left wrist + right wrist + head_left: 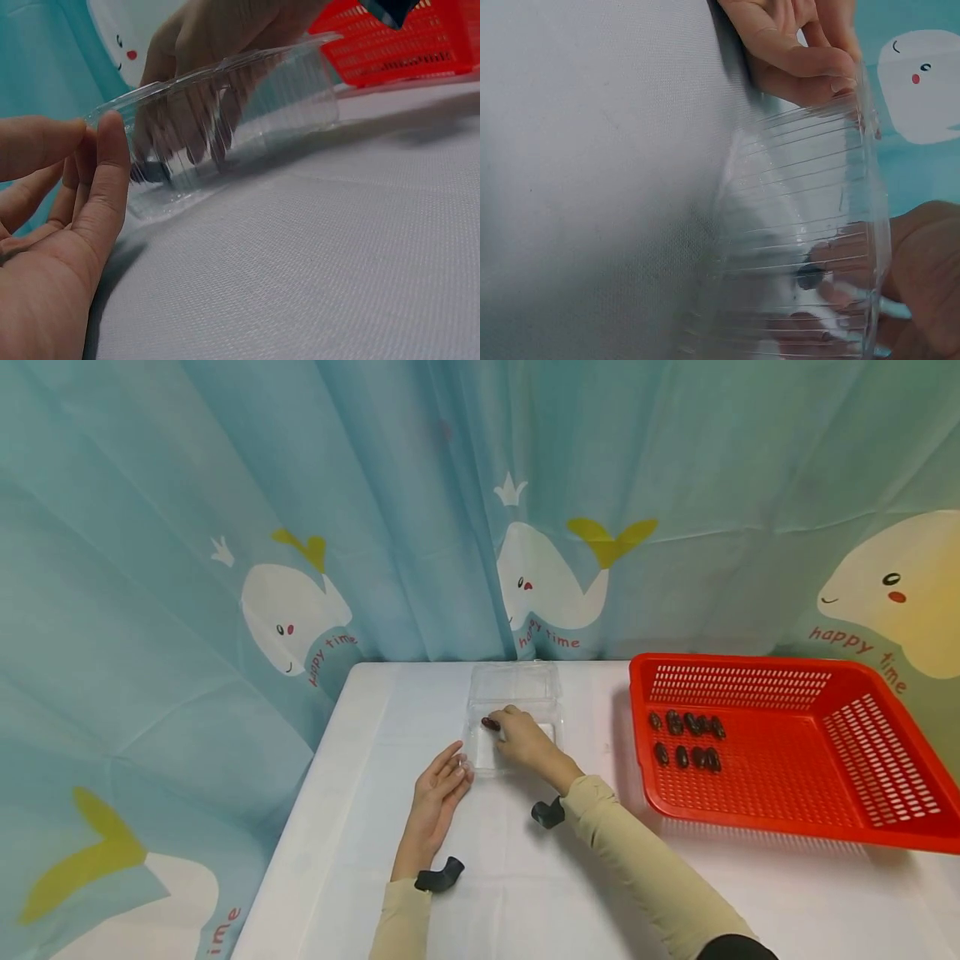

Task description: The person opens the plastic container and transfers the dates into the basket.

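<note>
A clear plastic box (486, 762) with a hinged lid (514, 680) lies opened flat on the white table, lid toward the curtain. My left hand (438, 793) pinches the rim at the box's near left corner; the thumb and finger meet there in the left wrist view. Reaching into the box from the right, my right hand (523, 739) holds a dark, glossy date (490, 724) at its fingertips, low over the base. Through the ribbed wall, the right wrist view shows the date (808, 276) against the fingers. Whether a second date lies beside it, I cannot tell.
A red plastic basket (787, 785) stands on the right of the table, with several dark dates (699, 758) in two rows at its left side. Black wrist-camera mounts (440, 875) stick out from both wrists. A blue whale-print curtain (420, 527) hangs behind the table.
</note>
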`<state>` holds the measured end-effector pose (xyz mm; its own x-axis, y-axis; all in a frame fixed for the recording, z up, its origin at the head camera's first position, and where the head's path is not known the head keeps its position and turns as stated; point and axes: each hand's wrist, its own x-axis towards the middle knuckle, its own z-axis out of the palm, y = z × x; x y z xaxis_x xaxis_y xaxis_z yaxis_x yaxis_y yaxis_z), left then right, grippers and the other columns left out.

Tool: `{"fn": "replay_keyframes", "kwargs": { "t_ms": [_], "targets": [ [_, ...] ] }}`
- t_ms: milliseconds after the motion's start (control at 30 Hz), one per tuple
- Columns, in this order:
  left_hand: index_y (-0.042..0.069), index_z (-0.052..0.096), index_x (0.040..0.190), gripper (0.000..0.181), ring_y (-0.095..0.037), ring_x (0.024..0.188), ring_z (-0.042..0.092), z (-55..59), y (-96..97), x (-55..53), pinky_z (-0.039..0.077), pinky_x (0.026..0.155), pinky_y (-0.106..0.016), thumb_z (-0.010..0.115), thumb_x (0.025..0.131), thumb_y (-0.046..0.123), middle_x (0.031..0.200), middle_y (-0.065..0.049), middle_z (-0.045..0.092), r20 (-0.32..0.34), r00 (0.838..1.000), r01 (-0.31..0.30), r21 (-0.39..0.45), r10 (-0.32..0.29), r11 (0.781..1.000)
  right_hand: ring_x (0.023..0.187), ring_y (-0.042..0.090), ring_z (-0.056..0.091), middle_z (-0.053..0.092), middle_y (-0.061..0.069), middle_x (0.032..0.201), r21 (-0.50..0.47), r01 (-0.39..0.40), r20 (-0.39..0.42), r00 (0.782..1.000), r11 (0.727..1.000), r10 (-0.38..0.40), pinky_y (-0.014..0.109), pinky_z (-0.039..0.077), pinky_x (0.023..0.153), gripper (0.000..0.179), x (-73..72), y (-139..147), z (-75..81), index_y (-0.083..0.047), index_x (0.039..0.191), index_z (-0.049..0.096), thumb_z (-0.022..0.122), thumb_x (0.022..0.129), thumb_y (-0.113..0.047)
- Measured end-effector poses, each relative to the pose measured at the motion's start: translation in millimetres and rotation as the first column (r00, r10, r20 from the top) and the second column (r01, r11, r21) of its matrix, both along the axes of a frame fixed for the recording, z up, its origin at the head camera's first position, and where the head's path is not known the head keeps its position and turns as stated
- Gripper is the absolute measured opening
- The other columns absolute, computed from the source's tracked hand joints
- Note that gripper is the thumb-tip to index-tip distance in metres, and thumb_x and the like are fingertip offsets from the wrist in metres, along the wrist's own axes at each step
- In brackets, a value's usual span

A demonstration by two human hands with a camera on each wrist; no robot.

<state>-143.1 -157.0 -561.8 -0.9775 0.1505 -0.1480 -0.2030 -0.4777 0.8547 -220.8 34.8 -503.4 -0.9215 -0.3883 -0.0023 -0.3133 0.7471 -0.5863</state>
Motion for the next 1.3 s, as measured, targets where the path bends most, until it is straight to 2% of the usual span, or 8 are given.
{"fn": "replay_keyframes", "kwargs": {
  "t_ms": [167,433,533,633,833,1067,1200,1300],
  "targets": [
    [0.004,0.04,0.158,0.057,-0.01,0.114,0.059,-2.2,-0.4,0.1,0.057,0.101,-0.02,0.057,0.104,-0.001,0.129,-0.004,0.05,-0.001,1.0,0.002,-0.014,-0.002,1.0,0.108,0.041,0.065,0.067,0.024,0.122,0.034,0.018,-0.012,1.0,0.999,-0.017,0.051,0.058,0.096,0.036,3.4,0.4,1.1,0.004,0.129,0.068,0.068,0.093,0.001],
    [0.005,0.041,0.158,0.057,-0.01,0.115,0.058,-5.4,-0.9,-0.2,0.056,0.102,-0.02,0.058,0.104,0.001,0.131,-0.004,0.049,-0.003,1.0,0.002,-0.024,-0.002,1.0,0.114,0.04,0.068,0.07,0.021,0.118,-0.032,0.013,-0.025,1.0,0.999,-0.014,0.05,0.057,0.102,0.025,3.1,-3.9,-1.5,0.006,0.114,0.073,0.069,0.089,0.004],
    [0.005,0.041,0.158,0.057,-0.01,0.114,0.059,-4.7,-0.5,-0.3,0.056,0.101,-0.019,0.057,0.104,0.0,0.13,-0.004,0.049,-0.003,1.0,0.001,-0.02,-0.001,1.0,0.106,0.035,0.069,0.071,0.021,0.113,-0.103,0.027,0.007,1.0,0.994,-0.026,0.048,0.059,0.097,0.024,1.5,-7.9,-2.7,0.007,0.113,0.07,0.066,0.089,0.007],
    [0.005,0.04,0.158,0.057,-0.01,0.112,0.059,-3.5,0.0,-0.2,0.056,0.1,-0.019,0.057,0.104,-0.001,0.129,-0.004,0.05,0.001,1.0,-0.001,-0.013,0.001,1.0,0.097,0.032,0.069,0.073,0.022,0.107,-0.184,0.086,0.057,0.995,0.979,-0.077,0.046,0.061,0.09,0.028,0.2,-13.4,-3.2,0.009,0.118,0.067,0.065,0.09,0.005],
    [0.004,0.039,0.158,0.058,-0.011,0.114,0.059,-4.5,-0.3,0.1,0.057,0.101,-0.02,0.058,0.104,0.001,0.13,-0.005,0.049,-0.012,1.0,-0.002,-0.033,0.002,0.999,0.073,0.021,0.059,0.07,0.017,0.088,-0.272,0.284,0.216,0.949,0.919,-0.229,0.028,0.053,0.065,0.028,0.2,-25.9,2.1,0.014,0.112,0.068,0.069,0.09,-0.004],
    [0.006,0.04,0.159,0.058,-0.012,0.115,0.06,-6.3,-1.2,0.8,0.057,0.102,-0.02,0.058,0.104,0.002,0.131,-0.005,0.05,-0.024,1.0,-0.001,-0.039,0.0,0.999,0.064,0.012,0.057,0.069,0.015,0.091,-0.329,0.416,0.423,0.868,0.848,-0.262,0.019,0.049,0.055,0.031,-2.5,-31.3,1.7,0.012,0.115,0.07,0.069,0.09,-0.005],
    [0.006,0.038,0.159,0.059,-0.011,0.116,0.059,-6.0,-1.6,0.7,0.056,0.102,-0.02,0.059,0.104,0.003,0.132,-0.004,0.049,-0.031,0.999,0.006,-0.053,-0.008,0.999,0.066,0.011,0.056,0.07,0.012,0.086,-0.345,0.443,0.455,0.85,0.828,-0.265,0.018,0.047,0.055,0.027,-4.3,-31.0,-1.0,0.008,0.115,0.072,0.068,0.092,-0.005],
    [0.004,0.036,0.16,0.06,-0.011,0.115,0.059,-5.5,-1.6,0.2,0.056,0.102,-0.019,0.058,0.105,0.003,0.131,-0.004,0.049,-0.034,0.999,0.012,-0.058,-0.014,0.998,0.067,0.011,0.057,0.07,0.01,0.088,-0.337,0.439,0.459,0.849,0.833,-0.262,0.018,0.047,0.056,0.025,-4.3,-31.0,-0.3,0.007,0.114,0.073,0.069,0.093,-0.005]
  ]
}}
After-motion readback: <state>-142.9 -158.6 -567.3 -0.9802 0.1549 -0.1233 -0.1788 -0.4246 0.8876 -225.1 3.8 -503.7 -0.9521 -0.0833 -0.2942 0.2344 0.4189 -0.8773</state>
